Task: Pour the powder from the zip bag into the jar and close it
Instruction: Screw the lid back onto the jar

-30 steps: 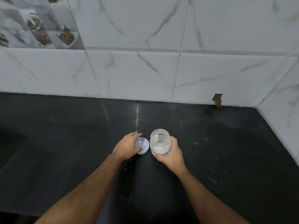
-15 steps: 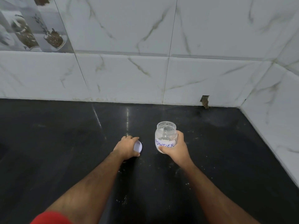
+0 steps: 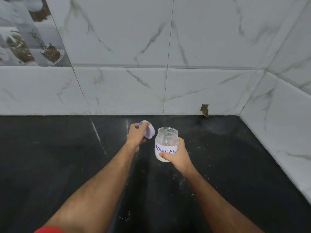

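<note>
- The lid (image 3: 148, 131) has been lifted off the black counter (image 3: 235, 165), where it lay half a second ago, and is now gripped on edge by the curled fingers of the left hand (image 3: 137, 135), just left of the jar's open mouth.
- The jar (image 3: 166, 144), labelled POWDER and part-filled with white powder, has been raised a little; it is clasped low by the right hand (image 3: 178, 156), thumb across the label.
- Pouring is judged finished, with only capping left; no zip bag is in view.
- White marble-look tiles (image 3: 202, 47) back the counter.
- Scattered specks of spilled powder (image 3: 127, 215) are seen on it.
</note>
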